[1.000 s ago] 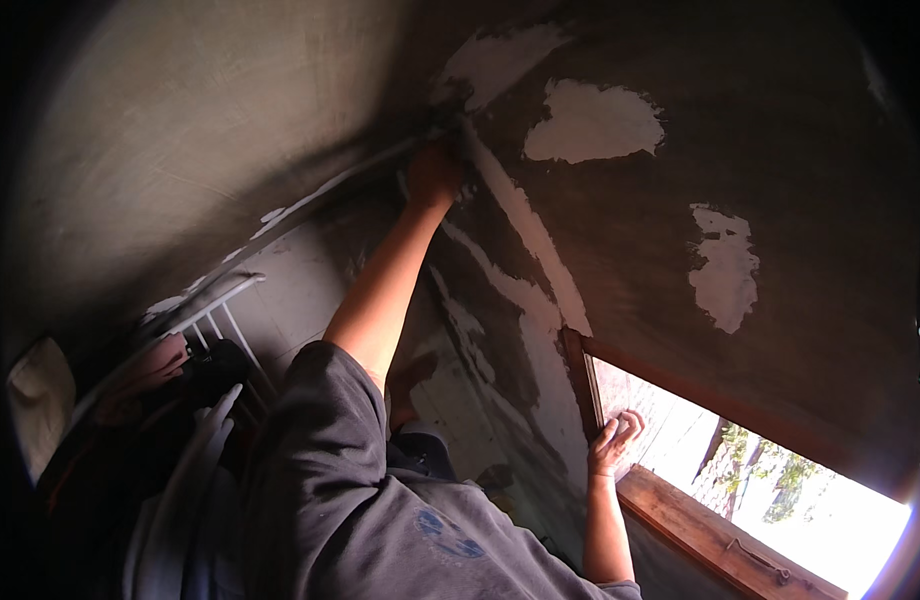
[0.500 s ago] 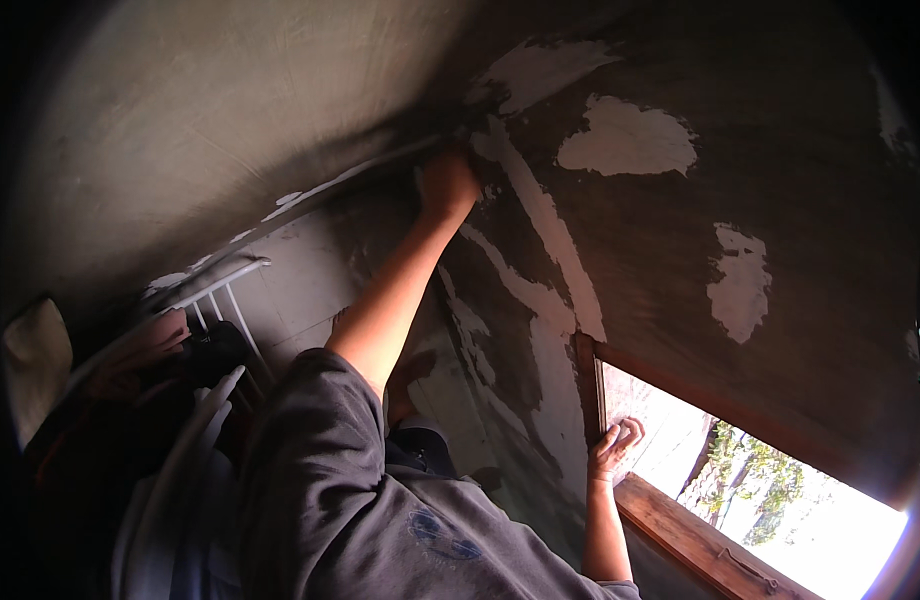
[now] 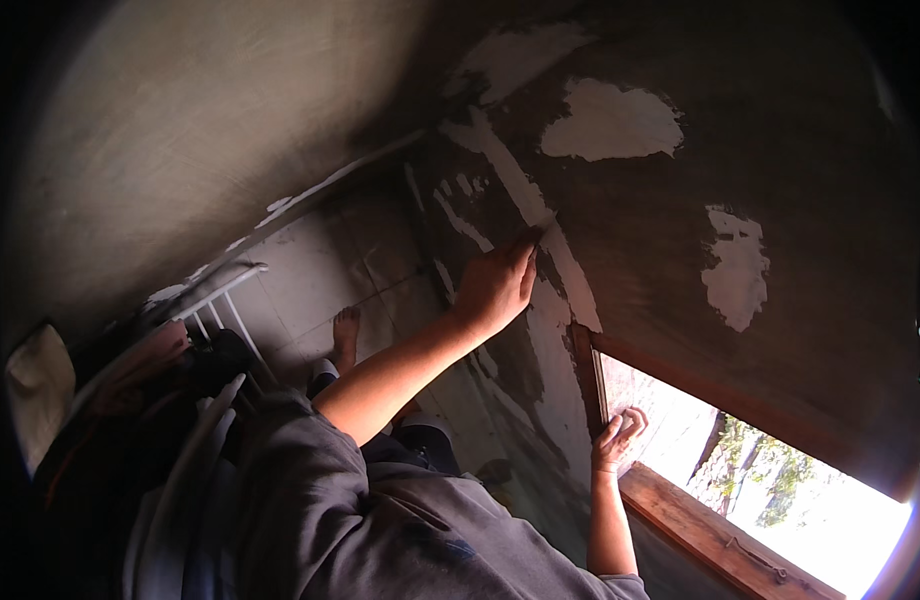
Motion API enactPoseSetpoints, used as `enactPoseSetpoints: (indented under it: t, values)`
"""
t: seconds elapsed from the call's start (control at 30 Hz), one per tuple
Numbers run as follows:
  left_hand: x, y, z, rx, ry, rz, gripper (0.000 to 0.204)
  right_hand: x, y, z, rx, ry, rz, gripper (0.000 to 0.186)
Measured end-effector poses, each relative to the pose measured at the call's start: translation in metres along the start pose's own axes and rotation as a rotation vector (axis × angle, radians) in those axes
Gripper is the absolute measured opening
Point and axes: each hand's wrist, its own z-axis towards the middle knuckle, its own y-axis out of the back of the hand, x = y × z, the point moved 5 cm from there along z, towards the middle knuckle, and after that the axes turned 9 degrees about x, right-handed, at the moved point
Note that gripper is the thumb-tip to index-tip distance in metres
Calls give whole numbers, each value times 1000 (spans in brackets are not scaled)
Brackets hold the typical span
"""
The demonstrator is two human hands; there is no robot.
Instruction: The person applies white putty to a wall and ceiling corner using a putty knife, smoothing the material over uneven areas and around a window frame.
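My left hand (image 3: 495,285) reaches up to the brown-grey wall (image 3: 640,225). It is closed on a putty knife (image 3: 548,222), of which only a thin blade shows past my fingers. The blade meets a long pale filler strip (image 3: 520,185) that runs down the wall toward the window. My right hand (image 3: 618,440) rests at the window's corner, its fingers curled on the wooden window frame (image 3: 588,385). More filler patches, such as a broad pale patch (image 3: 612,120), mark the wall.
A bright window opening (image 3: 750,470) lies at the right, with a wooden sill (image 3: 720,535) below it. Down on the left are a white metal rack (image 3: 225,290) and hanging cloth (image 3: 40,375). My bare foot (image 3: 347,330) stands on the tiled floor (image 3: 300,285).
My left hand has moved down and to the right along the wall, from near the far corner to the middle of the filler strip. My right hand stays at the window frame.
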Motion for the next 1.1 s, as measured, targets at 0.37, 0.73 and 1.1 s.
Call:
enactPoseSetpoints:
  t: [0.37,0.73,1.1]
  values:
    - [38,-10,40,-121,116,67,38,-4,-4,0,-28,44,34,23]
    - [13,59,49,-369,99,-10,21,-6,-2,-2,-39,53,27,22]
    - [-48,73,104,-319,60,-123,16,-2,-1,1,-41,86,46,21]
